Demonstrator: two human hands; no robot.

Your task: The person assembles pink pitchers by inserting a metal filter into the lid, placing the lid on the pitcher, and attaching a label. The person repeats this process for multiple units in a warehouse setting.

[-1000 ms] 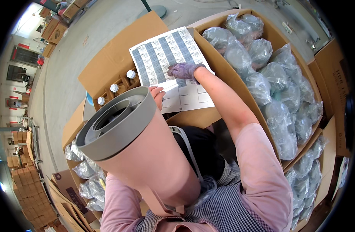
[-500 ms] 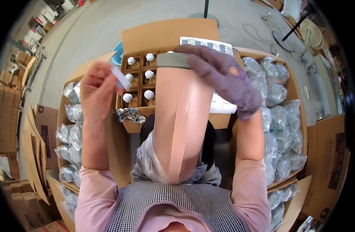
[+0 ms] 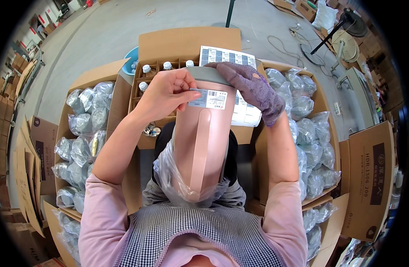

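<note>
A tall pink jug (image 3: 191,147) with a grey lid (image 3: 209,74) stands in front of me, tilted a little. A clear plastic bag (image 3: 175,187) is bunched around its lower part. My bare left hand (image 3: 166,93) has its thumb on the left end of a printed white-and-blue label (image 3: 215,99), which lies against the jug just under the lid; its other fingers are curled. My right hand (image 3: 255,91), in a grey-purple glove, curls over the lid's right side and steadies the jug. A sheet of labels (image 3: 226,55) rests behind it on the divided carton.
Behind the jug, a divided carton (image 3: 186,38) holds several white-capped bottles (image 3: 146,69). Open boxes of plastic-wrapped items (image 3: 82,122) flank me, with more wrapped items (image 3: 304,131) at right. A blue basin (image 3: 132,60) and a stand fan (image 3: 353,24) are farther off.
My left hand has moved right and brought the label onto the jug's upper side. My right hand stays at the lid. The view has shifted slightly.
</note>
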